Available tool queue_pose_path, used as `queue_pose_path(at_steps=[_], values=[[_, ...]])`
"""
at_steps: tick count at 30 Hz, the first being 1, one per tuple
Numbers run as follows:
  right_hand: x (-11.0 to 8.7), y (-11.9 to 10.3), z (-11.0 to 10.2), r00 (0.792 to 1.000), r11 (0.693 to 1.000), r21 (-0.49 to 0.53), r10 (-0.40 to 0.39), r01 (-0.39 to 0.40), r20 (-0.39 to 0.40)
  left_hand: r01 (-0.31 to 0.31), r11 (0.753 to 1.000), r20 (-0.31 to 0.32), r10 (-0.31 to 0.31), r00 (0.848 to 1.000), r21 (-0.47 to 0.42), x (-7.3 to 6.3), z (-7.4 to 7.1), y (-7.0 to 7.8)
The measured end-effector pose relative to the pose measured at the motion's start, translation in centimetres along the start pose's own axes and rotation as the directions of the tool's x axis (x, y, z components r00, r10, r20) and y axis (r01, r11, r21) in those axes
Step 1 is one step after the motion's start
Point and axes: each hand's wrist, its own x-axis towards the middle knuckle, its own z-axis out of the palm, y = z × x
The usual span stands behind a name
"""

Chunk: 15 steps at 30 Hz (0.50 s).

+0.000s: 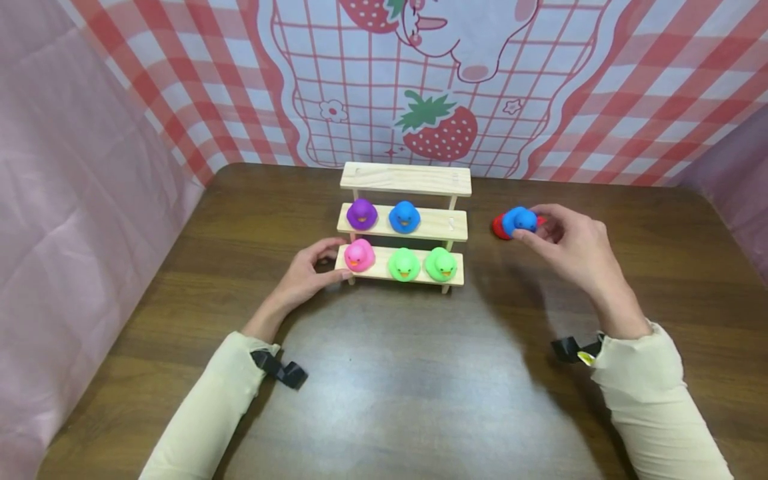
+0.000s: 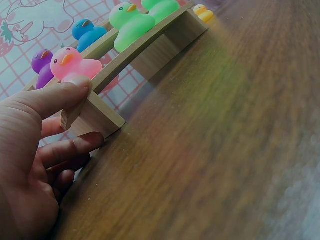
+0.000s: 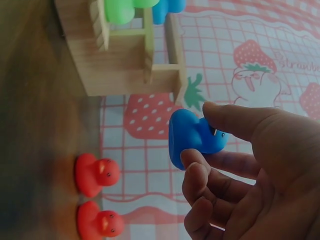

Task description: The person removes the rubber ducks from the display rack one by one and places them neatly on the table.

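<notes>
My left hand (image 1: 309, 273) grips the left end of a three-step wooden display stand (image 1: 405, 179), thumb at the bottom step's edge and fingers around its end. Between my right hand's (image 1: 570, 243) thumb and fingers is a blue rubber duck (image 3: 192, 135), pinched in the air right of the stand. On the bottom step sit a pink duck (image 1: 359, 256) and two green ducks, one in the middle (image 1: 404, 265) and one at the right (image 1: 441, 265). A purple duck (image 1: 363, 215) and another blue duck (image 1: 405, 218) occupy the middle step's left and centre.
Two red ducks, one nearer the stand (image 3: 95, 174) and one beyond it (image 3: 98, 220), rest on the brown table (image 1: 390, 387) below the right hand. A small yellow duck (image 2: 203, 12) shows past the stand's far end. Strawberry-print cloth (image 1: 360, 127) hangs behind.
</notes>
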Motion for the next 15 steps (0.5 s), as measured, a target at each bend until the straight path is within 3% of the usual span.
queue_pose_path(at_steps=[15], values=[[0.1,2.4,1.5,0.992,0.999,-0.012,0.049,-0.048,0.119,-0.002,1.000,0.002,0.002,1.000,0.017,0.0,0.0,0.0]])
